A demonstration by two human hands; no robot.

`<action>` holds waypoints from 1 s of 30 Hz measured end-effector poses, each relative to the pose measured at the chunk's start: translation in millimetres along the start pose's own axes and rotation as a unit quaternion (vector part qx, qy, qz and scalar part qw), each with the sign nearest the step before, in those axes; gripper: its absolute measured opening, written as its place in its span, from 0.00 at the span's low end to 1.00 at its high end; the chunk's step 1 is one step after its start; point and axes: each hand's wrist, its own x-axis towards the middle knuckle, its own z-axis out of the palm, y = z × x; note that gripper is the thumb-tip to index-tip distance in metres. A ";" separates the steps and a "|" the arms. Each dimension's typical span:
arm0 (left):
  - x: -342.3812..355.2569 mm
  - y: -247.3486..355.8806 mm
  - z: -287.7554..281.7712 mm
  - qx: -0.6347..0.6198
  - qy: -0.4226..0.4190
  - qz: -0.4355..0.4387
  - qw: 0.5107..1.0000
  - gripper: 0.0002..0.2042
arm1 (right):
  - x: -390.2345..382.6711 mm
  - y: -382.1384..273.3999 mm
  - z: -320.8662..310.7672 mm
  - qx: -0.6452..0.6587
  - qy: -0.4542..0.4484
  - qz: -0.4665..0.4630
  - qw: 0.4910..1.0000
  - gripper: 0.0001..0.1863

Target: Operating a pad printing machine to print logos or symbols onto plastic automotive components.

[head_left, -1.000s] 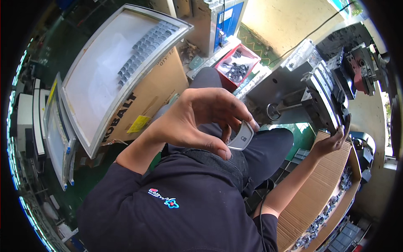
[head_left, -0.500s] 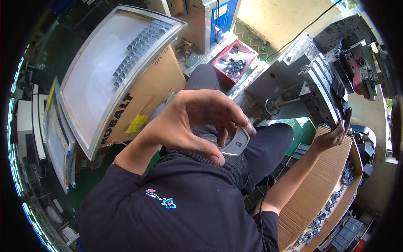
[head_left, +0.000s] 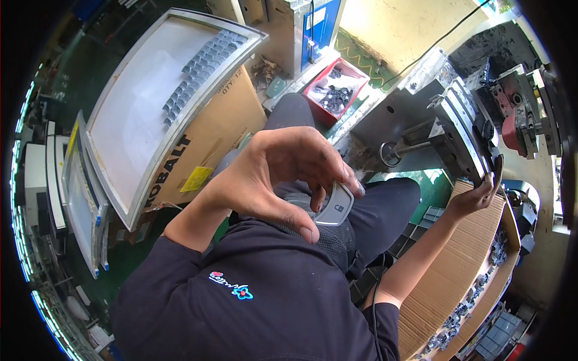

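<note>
My left hand (head_left: pixel 283 180) is raised over my lap, fingers curled and closed on a small curved grey plastic cover (head_left: pixel 335 206). A dark padlock symbol marks its visible face. The thumb stays off to the near side, and part of the cover is hidden behind the fingers. At the right, my right hand (head_left: pixel 481 194) reaches up to the lower end of a metal machine fixture (head_left: pixel 460 135). Its fingers are stretched out along the fixture's edge, with no object visible in them.
Grey pieces lie in rows on a white framed screen (head_left: pixel 135 102) atop a cardboard box (head_left: pixel 223 123). A red-rimmed bin (head_left: pixel 325 114) holds small dark parts. A machine head with a reddish pad (head_left: pixel 513 132) hangs beyond the fixture. Below my right arm lies another cardboard box (head_left: pixel 451 271) with several parts.
The machine head with the reddish pad has shifted downward in view. My left hand has turned the grey cover slightly and moved it a little left. My right hand stays at the fixture.
</note>
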 end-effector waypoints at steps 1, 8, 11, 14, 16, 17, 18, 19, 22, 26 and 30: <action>-0.1 0.0 -0.6 0.003 -0.005 0.004 1.000 0.32 | -0.1 1.2 -0.1 0.001 0.003 0.004 1.000 0.20; -1.3 4.7 -1.5 0.016 0.019 0.010 1.000 0.29 | 0.9 16.9 -3.9 -0.009 -0.015 -0.005 1.000 0.20; -0.5 9.8 -22.5 0.123 0.103 0.049 0.986 0.25 | 4.3 26.1 -17.6 -0.023 -0.019 -0.016 0.999 0.20; -16.9 18.6 -76.4 0.206 0.247 0.082 0.943 0.21 | 1.4 26.6 -10.9 -0.013 -0.011 0.004 1.000 0.19; -29.4 28.6 -119.2 0.244 0.356 0.079 0.899 0.20 | 3.3 26.4 -15.7 -0.007 -0.001 0.024 1.000 0.19; -40.5 32.6 -147.9 0.273 0.398 0.079 0.872 0.20 | 2.3 17.0 -10.5 0.003 -0.004 0.016 1.000 0.20; -59.4 38.4 -173.1 0.305 0.446 0.079 0.838 0.20 | 0.5 17.4 -2.2 0.014 -0.009 0.019 1.000 0.20; -65.3 40.4 -195.5 0.295 0.480 0.075 0.822 0.21 | 2.2 13.0 -7.9 0.007 -0.005 0.017 1.000 0.19; -96.9 45.8 -256.3 0.360 0.547 0.023 0.755 0.22 | 0.9 10.0 -9.2 0.006 0.004 0.027 1.000 0.19; -136.1 51.3 -314.4 0.532 0.554 -0.097 0.633 0.23 | -0.8 17.2 -7.9 -0.013 -0.005 0.036 0.999 0.20; -137.8 48.3 -336.0 0.588 0.545 -0.154 0.578 0.25 | -0.9 24.2 -12.8 -0.035 0.002 0.021 0.999 0.20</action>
